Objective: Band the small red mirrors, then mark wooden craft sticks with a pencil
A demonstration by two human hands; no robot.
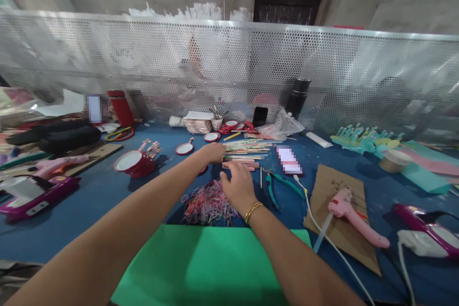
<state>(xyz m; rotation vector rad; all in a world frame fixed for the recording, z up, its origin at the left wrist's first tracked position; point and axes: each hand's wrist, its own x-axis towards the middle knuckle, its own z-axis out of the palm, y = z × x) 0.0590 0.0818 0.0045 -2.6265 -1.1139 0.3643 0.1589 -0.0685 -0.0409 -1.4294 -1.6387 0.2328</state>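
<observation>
My left hand (pixel 214 153) reaches to the left ends of a pile of thin sticks (pixel 249 148) in the middle of the table. Its fingers are curled, and what they hold, if anything, is hidden. Just nearer to me, my right hand (pixel 239 184), with a gold bracelet at the wrist, has thumb and fingers apart by short pink sticks (pixel 247 166). Below and left of it lies a tangled heap of multicoloured threads (pixel 208 204), partly covered by that hand. A green sheet (pixel 211 260) lies under my forearms.
Teal-handled pliers (pixel 283 185), a phone (pixel 289 160) and a pink glue gun (pixel 355 217) on cardboard (pixel 324 186) lie right. Left stand stacked red-rimmed round pieces (pixel 134 163) and another glue gun (pixel 59 166). A perforated metal panel (pixel 161 57) closes the back. A white cable (pixel 326 236) crosses the right.
</observation>
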